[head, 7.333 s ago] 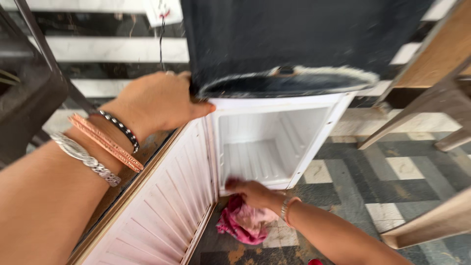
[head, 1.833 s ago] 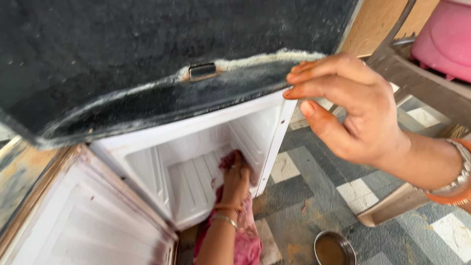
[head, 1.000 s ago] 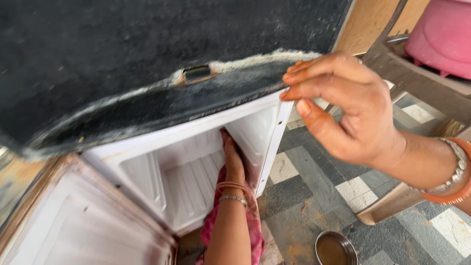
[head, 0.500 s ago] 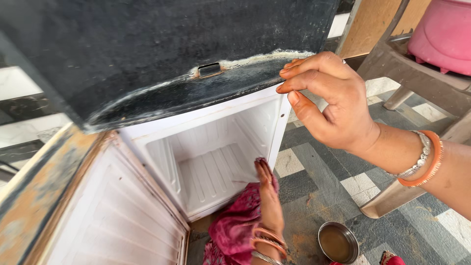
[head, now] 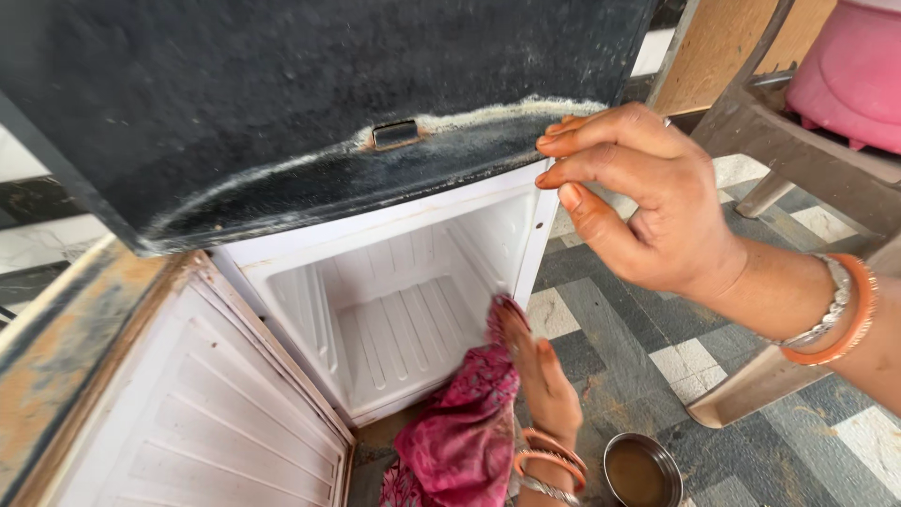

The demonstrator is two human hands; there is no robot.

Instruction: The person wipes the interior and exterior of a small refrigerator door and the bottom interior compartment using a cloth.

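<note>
The left hand had come back out of the small white fridge. A second before it was reaching deep into the compartment; now it sat at the front lip of the fridge, low by the right wall. Its fingers were straight and laid against a pink cloth that hung down in front of the fridge. Its grip I could not tell, as the thumb was hidden behind the cloth. So the ribbed inside lay uncovered, and that stretch of wiping looked finished to me. The right hand stayed at the fridge's dusty black top, fingertips on its front corner, grip loose and unclosed. The door stood open left of the fridge. A steel cup sat on the tiled floor right of the fridge, beside the left wrist
</note>
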